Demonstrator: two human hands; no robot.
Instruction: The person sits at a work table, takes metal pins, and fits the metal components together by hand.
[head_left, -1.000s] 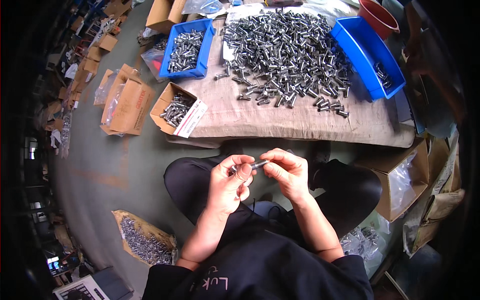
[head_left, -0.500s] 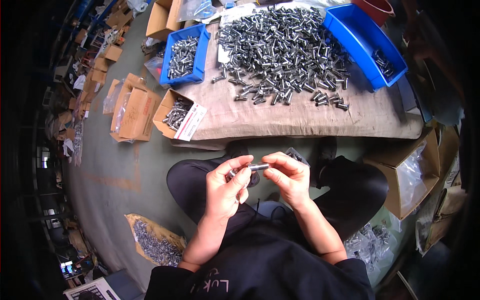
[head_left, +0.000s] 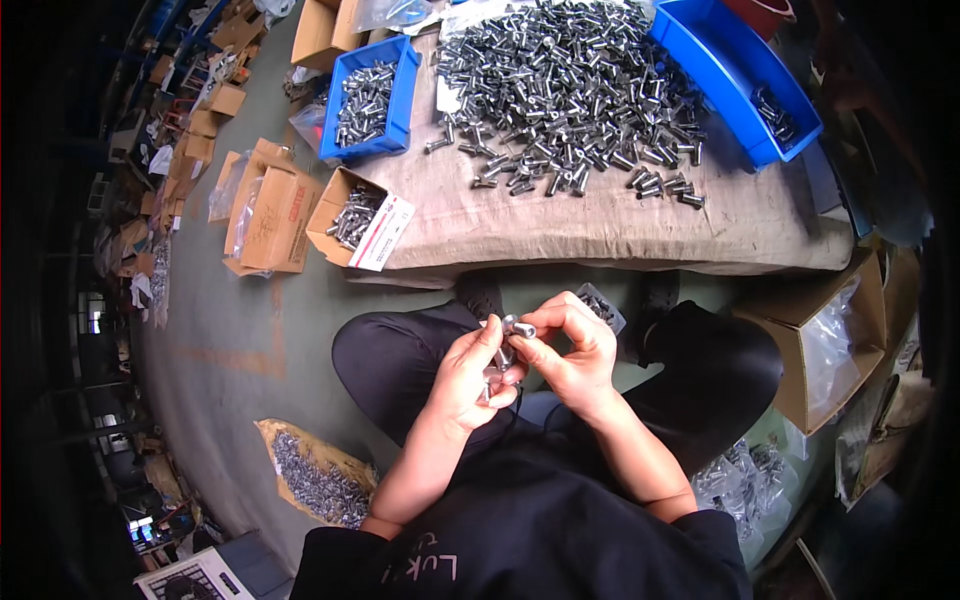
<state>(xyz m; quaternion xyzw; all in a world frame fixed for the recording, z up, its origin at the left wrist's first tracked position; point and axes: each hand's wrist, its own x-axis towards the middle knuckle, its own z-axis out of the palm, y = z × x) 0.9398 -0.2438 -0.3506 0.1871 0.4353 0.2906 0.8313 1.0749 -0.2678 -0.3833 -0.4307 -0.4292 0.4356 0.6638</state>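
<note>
Above my lap, a shiny metal bolt [head_left: 522,329] is held between my two hands, its end pointing right. The thumb and index finger of my right hand [head_left: 580,352] pinch it. My left hand [head_left: 466,376] has its thumb against the bolt's other end, and its curled fingers hold more metal bolts [head_left: 493,380] in the palm; how many is partly hidden. Beyond my hands, a large pile of similar bolts [head_left: 570,95] lies spread on the cloth-covered table [head_left: 620,230].
A blue bin [head_left: 408,95] and a small carton [head_left: 385,232], both with bolts, stand at the left. Another blue bin [head_left: 690,45] sits far right. Open cartons flank me, one [head_left: 785,350] at the right. A yellowish sack [head_left: 275,435] with small metal parts lies lower left.
The bolt between my hands has turned from lying sideways to pointing more toward me. My left hand has shifted slightly right and lower, and the bolts in its palm show more.
</note>
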